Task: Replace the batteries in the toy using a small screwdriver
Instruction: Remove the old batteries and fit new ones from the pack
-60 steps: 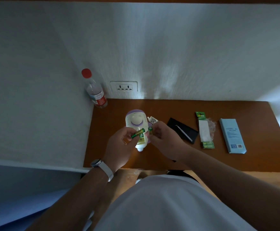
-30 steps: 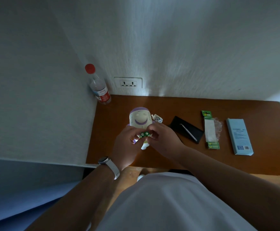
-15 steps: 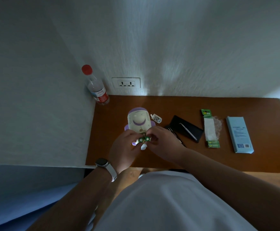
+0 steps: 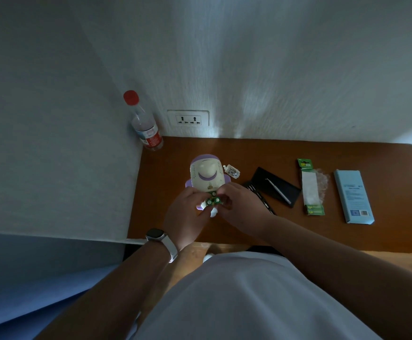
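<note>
A white and purple toy lies on the brown desk, its lower half under my hands. Two green batteries show end-on between my fingers, just above the toy's lower part. My left hand, with a watch on the wrist, pinches them from the left. From the right, my right hand pinches them too. The small battery cover rests by the toy's upper right. A thin screwdriver lies on a black case further right.
A red-capped water bottle stands in the back left corner by a wall socket. A green battery pack and a blue box lie at the right. Walls close the desk at left and back.
Two seconds ago each hand held one battery apart above the toy. The hands have come together, and the two batteries now sit side by side low over the toy.
</note>
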Demonstrator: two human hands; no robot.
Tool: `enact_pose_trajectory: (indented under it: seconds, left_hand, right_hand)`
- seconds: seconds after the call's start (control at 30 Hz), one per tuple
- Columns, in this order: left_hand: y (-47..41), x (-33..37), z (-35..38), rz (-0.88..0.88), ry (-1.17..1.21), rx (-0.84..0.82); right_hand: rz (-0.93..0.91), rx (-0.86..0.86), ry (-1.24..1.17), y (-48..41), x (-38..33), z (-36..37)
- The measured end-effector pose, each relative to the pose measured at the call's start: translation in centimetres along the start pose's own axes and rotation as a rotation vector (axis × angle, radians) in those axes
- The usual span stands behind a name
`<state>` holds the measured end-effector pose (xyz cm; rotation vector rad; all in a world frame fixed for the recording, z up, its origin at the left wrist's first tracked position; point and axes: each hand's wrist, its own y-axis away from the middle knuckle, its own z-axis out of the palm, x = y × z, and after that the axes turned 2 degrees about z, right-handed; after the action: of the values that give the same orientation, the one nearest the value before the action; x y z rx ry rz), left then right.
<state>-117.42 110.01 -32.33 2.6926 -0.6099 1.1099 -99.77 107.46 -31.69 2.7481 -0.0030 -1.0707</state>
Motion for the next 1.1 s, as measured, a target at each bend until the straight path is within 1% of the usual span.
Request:
enact_pose_trajectory:
  seconds: [0.2, 0.33, 0.4, 0.5, 0.6, 0.77, 0.8, 0.87, 1.1]
  left_hand:
    - [0.3, -0.5, -0.1, -0.042, 0.092, 0.041]
    - [0.0, -1.3, -0.1, -0.209, 0.237, 0.147]
    - [-0.6, -1.8, -0.1, -0.277, 0.281, 0.166]
    - [-1.8, -2.2, 0.1, -0.345, 0.312, 0.113]
    - [-2.8, -2.7, 0.3, -0.407, 0.411, 0.016]
    - [-3.7, -3.3, 0.8, -0.547, 0.779, -0.113]
    - [-3.8, -3.5, 1.0, -0.576, 0.837, -0.118]
    - [-4.0, -3.7, 1.5, -0.602, 0.877, -0.105]
    - [-4.6, -3.4, 2.5, -0.61, 0.983, -0.065]
  right_hand:
    - [-0.004, -0.002, -0.033, 0.1, 0.1, -0.1]
    - [0.04, 0.042, -0.124, 0.1, 0.7, 0.0]
    - [0.088, 0.044, -0.154, -0.1, 1.0, 0.1]
    - [0.146, 0.01, -0.156, -0.6, 1.5, 0.2]
    - [0.156, -0.011, -0.171, -0.9, 1.9, 0.2]
    - [0.155, -0.043, -0.23, -1.1, 2.2, 0.1]
    - [0.154, -0.053, -0.258, -1.1, 2.2, 0.1]
    - [0.155, -0.067, -0.315, -1.1, 2.3, 0.1]
    - [0.156, -0.081, -0.387, -1.3, 3.0, -0.2]
